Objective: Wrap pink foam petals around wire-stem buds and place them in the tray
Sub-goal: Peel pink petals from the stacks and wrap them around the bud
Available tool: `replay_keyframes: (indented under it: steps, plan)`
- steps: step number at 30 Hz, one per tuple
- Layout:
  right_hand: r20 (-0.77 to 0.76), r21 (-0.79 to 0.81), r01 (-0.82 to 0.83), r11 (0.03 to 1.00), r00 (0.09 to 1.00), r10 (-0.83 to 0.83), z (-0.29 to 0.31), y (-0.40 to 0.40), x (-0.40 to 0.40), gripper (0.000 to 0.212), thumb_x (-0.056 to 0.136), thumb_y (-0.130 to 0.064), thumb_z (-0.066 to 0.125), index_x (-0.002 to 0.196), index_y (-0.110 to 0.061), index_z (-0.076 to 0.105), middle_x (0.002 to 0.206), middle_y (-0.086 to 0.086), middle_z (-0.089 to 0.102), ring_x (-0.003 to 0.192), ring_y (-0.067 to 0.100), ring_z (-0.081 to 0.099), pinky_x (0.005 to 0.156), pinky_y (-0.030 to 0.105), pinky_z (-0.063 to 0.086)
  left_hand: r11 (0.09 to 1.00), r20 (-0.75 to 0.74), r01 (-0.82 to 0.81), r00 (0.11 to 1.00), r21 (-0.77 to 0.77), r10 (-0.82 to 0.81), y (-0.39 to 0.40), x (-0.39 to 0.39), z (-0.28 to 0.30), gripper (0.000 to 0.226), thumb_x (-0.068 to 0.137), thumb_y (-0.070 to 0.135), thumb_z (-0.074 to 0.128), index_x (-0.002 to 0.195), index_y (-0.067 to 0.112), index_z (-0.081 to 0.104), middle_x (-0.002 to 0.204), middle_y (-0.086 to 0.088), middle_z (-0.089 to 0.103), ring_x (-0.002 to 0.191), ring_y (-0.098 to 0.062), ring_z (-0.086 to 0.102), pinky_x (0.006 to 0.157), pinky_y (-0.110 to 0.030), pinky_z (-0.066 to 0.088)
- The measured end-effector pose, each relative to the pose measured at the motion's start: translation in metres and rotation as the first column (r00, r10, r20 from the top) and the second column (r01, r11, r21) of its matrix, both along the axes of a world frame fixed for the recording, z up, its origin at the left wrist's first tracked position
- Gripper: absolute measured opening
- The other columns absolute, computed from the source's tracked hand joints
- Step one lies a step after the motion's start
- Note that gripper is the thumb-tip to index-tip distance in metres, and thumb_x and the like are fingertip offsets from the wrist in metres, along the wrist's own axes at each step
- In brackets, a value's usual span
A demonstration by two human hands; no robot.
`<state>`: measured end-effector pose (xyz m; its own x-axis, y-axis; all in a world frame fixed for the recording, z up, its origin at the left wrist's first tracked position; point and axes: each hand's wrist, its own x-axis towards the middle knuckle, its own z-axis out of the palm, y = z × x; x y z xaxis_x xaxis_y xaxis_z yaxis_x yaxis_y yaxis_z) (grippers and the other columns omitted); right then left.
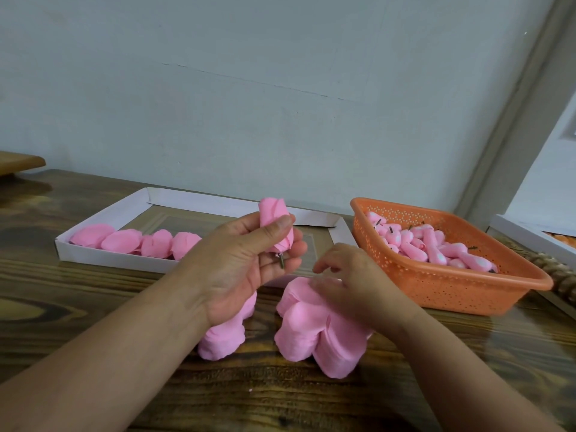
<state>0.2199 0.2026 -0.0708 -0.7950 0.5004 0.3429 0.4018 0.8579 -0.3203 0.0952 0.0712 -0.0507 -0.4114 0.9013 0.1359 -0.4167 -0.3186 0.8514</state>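
Observation:
My left hand holds a pink foam bud upright, thumb and fingers curled round it; its short wire stem pokes out below. My right hand hovers over a stack of pink foam petals on the table, fingertips curled down and touching the top petal. Whether it pinches the petal is unclear. A second petal stack lies under my left wrist. The white tray behind holds several wrapped pink buds in a row. The orange basket at the right holds several unwrapped wire-stem buds.
The dark wooden table stands against a pale wall. Another white box sits at the far right edge, with a carved wooden piece beside the basket. A wooden board lies at the far left.

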Motion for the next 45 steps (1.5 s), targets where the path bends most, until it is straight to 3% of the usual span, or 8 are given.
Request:
replay_keyframes:
  steps: [3,9,16,21,26,35,41,45]
  plan:
    - [0.084,0.035,-0.037,0.999,0.996,0.034,-0.004,-0.003,-0.001,0.017,0.087,-0.023,0.057,0.099,-0.018,0.067,0.103,-0.003,0.056,0.100,0.012,0.045,0.085,0.027,0.038,1.000,0.006,0.000,1.000,0.000,0.000,-0.001,0.000,0.001,0.026,0.057,0.019,0.067,0.079,0.007,0.067,0.071,-0.008,0.069,0.063,-0.015,0.070,0.057,-0.025,0.058]
    - [0.028,0.069,-0.063,0.996,0.998,0.061,-0.004,-0.007,-0.003,0.015,0.081,-0.012,0.061,0.094,-0.015,0.067,0.098,-0.004,0.057,0.097,0.014,0.046,0.087,0.030,0.038,1.000,0.020,0.007,1.000,0.006,-0.008,-0.001,0.000,0.003,0.027,0.057,0.019,0.067,0.081,0.007,0.067,0.071,-0.007,0.070,0.063,-0.015,0.070,0.057,-0.026,0.058]
    - [0.037,0.081,-0.090,0.993,0.996,0.087,-0.006,-0.007,-0.005,0.009,0.078,-0.008,0.061,0.072,-0.015,0.058,0.081,-0.006,0.050,0.085,0.016,0.045,0.081,0.033,0.040,1.000,0.022,0.009,1.000,0.007,-0.009,-0.003,0.000,0.003,0.026,0.057,0.019,0.067,0.081,0.008,0.068,0.072,-0.008,0.070,0.063,-0.015,0.070,0.056,-0.025,0.057]
    - [-0.192,-0.164,-0.121,0.979,0.977,0.088,0.005,-0.003,0.002,0.026,0.075,-0.001,0.065,0.064,-0.022,0.055,0.076,-0.004,0.060,0.075,0.012,0.056,0.070,0.023,0.044,1.000,0.009,0.003,1.000,0.000,-0.003,-0.002,-0.001,0.003,0.024,0.059,0.019,0.066,0.080,0.007,0.068,0.071,-0.008,0.070,0.063,-0.015,0.070,0.057,-0.025,0.058]
    - [-0.341,-0.313,-0.197,0.929,0.936,0.084,0.010,0.001,0.006,0.028,0.077,0.005,0.067,0.064,-0.017,0.057,0.062,-0.009,0.054,0.057,0.001,0.048,0.058,0.014,0.040,1.000,0.018,0.000,1.000,-0.005,0.000,-0.002,0.000,0.002,0.019,0.058,0.018,0.067,0.073,0.007,0.071,0.071,-0.009,0.070,0.062,-0.016,0.070,0.058,-0.026,0.059]
    - [-0.219,-0.193,-0.081,0.978,0.975,0.038,-0.005,0.009,0.002,0.034,0.078,-0.011,0.070,0.052,-0.022,0.050,0.047,-0.014,0.043,0.047,0.003,0.037,0.047,0.015,0.033,1.000,0.025,0.000,1.000,-0.015,0.000,-0.003,0.002,0.004,0.025,0.060,0.018,0.065,0.082,0.006,0.067,0.071,-0.008,0.069,0.062,-0.015,0.070,0.058,-0.026,0.059]
    - [-0.085,0.006,-0.073,0.997,0.994,0.073,-0.006,0.005,0.001,0.010,0.085,-0.013,0.061,0.084,-0.013,0.071,0.070,-0.008,0.063,0.063,0.005,0.051,0.060,0.018,0.035,1.000,0.018,-0.004,1.000,-0.010,0.004,-0.003,0.001,0.004,0.026,0.061,0.018,0.065,0.084,0.006,0.066,0.071,-0.007,0.069,0.062,-0.015,0.069,0.058,-0.026,0.059]
    - [-0.094,0.101,-0.077,0.992,0.992,0.086,-0.002,-0.002,0.002,0.024,0.081,-0.010,0.064,0.105,-0.017,0.067,0.065,-0.010,0.051,0.062,0.005,0.045,0.061,0.019,0.035,1.000,0.018,-0.007,1.000,-0.006,0.008,-0.004,0.001,0.005,0.028,0.061,0.019,0.065,0.086,0.007,0.066,0.072,-0.007,0.070,0.064,-0.014,0.070,0.058,-0.025,0.058]
